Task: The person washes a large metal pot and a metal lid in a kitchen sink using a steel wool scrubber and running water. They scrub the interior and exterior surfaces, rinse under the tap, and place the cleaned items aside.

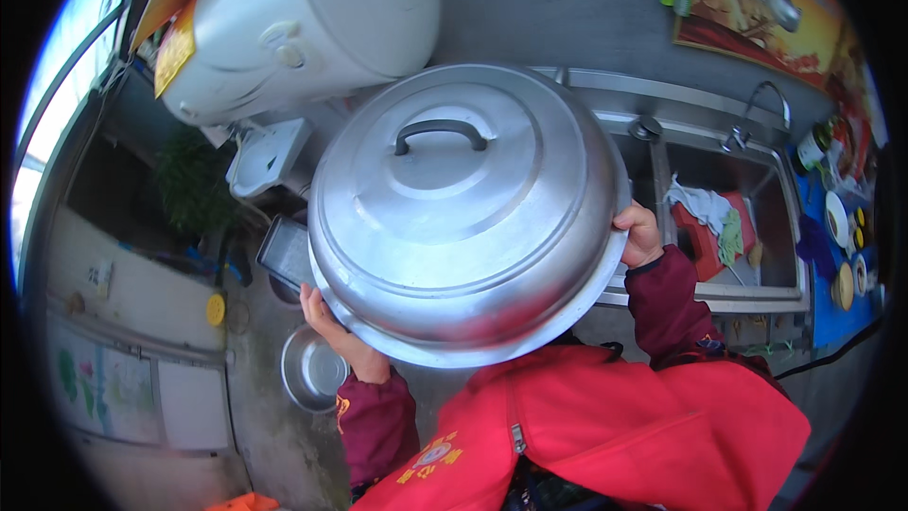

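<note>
A large domed metal lid (pixel 468 241) with a dark arched handle (pixel 441 129) on top is held up before my chest, filling the middle of the view. My left hand (pixel 344 333) grips its flared rim at the lower left, with some fingertips showing past the edge. At the right side of the rim, my right hand (pixel 640 234) holds on with the thumb on top. Whatever lies under the lid is hidden, and so are parts of both hands.
A steel sink (pixel 770 191) with a faucet (pixel 741 124), a red plastic container (pixel 699 245) and cloths is at right. A white water heater (pixel 284 35) hangs upper left, above a small washbasin (pixel 266 160). A metal basin (pixel 316 372) stands on the floor.
</note>
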The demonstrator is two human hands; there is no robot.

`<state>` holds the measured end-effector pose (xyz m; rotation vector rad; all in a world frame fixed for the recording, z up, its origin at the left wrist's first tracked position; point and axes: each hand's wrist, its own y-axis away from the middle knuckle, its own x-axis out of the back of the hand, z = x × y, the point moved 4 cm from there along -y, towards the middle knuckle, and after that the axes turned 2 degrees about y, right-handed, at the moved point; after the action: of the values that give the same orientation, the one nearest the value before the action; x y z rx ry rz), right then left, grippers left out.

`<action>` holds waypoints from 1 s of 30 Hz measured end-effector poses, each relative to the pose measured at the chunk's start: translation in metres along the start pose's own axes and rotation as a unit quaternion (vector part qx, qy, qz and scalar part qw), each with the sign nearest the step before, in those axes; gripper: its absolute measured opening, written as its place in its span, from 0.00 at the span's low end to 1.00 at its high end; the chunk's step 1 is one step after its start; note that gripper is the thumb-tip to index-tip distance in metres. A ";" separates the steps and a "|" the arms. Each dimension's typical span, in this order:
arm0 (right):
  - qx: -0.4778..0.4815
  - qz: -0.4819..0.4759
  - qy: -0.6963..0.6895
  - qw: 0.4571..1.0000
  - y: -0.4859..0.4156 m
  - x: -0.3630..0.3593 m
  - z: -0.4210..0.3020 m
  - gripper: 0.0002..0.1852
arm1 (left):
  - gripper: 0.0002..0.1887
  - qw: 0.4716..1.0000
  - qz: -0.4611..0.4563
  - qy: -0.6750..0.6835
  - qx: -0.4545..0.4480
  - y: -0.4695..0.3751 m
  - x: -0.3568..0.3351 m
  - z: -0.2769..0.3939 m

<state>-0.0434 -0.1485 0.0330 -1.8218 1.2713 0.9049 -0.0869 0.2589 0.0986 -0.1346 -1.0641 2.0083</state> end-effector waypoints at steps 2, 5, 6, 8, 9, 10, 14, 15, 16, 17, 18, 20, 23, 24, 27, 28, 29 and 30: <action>0.010 0.024 -0.010 1.000 0.011 0.001 -0.006 0.23 | 0.38 0.995 -0.064 0.023 0.072 0.004 -0.016 -0.008; 0.051 -0.010 -0.042 0.998 0.027 0.001 -0.024 0.22 | 0.44 0.983 -0.150 0.079 0.077 0.003 -0.041 -0.004; 0.083 0.027 -0.017 0.996 0.037 0.003 -0.033 0.21 | 0.47 0.979 -0.168 0.076 0.090 0.002 -0.048 -0.002; 0.132 0.027 -0.003 0.991 0.061 0.002 -0.050 0.20 | 0.46 0.962 -0.217 0.103 0.132 0.007 -0.059 0.001; 0.136 0.063 0.000 0.989 0.075 0.003 -0.057 0.20 | 0.42 0.956 -0.243 0.096 0.137 0.012 -0.063 0.002; 0.171 0.061 -0.035 0.983 0.085 0.002 -0.065 0.22 | 0.40 0.948 -0.266 0.088 0.152 0.016 -0.065 0.001; 0.235 0.092 0.016 0.968 0.146 0.005 -0.097 0.20 | 0.36 0.917 -0.328 0.126 0.191 0.033 -0.081 0.000; 0.257 0.095 0.009 0.962 0.160 0.007 -0.108 0.21 | 0.34 0.906 -0.333 0.146 0.216 0.036 -0.090 0.001; 0.282 0.084 0.003 0.956 0.175 0.008 -0.119 0.22 | 0.33 0.901 -0.348 0.139 0.219 0.036 -0.098 0.004; 0.300 0.119 0.023 0.946 0.191 0.011 -0.129 0.22 | 0.31 0.896 -0.362 0.131 0.222 0.037 -0.107 0.008; 0.320 0.142 0.043 0.936 0.207 0.012 -0.140 0.22 | 0.29 0.899 -0.369 0.090 0.217 0.039 -0.113 0.014; 0.361 0.156 0.059 0.918 0.238 0.015 -0.158 0.22 | 0.28 0.905 -0.373 0.083 0.187 0.043 -0.136 0.032; 0.369 0.277 0.107 0.881 0.288 0.019 -0.178 0.23 | 0.29 0.884 -0.402 0.160 0.175 0.056 -0.171 0.062; 0.361 0.281 0.114 0.882 0.303 0.019 -0.187 0.24 | 0.28 0.880 -0.416 0.165 0.161 0.061 -0.183 0.072; 0.382 0.306 0.112 0.865 0.352 0.026 -0.206 0.26 | 0.27 0.862 -0.447 0.192 0.139 0.084 -0.214 0.099; 0.392 0.341 0.109 0.848 0.366 0.032 -0.211 0.27 | 0.27 0.856 -0.467 0.167 0.146 0.091 -0.221 0.106; 0.399 0.350 0.100 0.842 0.379 0.036 -0.217 0.27 | 0.27 0.853 -0.482 0.149 0.137 0.097 -0.229 0.112; 0.397 0.358 0.109 0.838 0.392 0.041 -0.225 0.27 | 0.26 0.848 -0.492 0.150 0.129 0.103 -0.235 0.119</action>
<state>-0.3753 -0.4581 0.0432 -0.7830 2.1348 0.3819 -0.0528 -0.0150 0.0362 0.2069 -0.4680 1.1061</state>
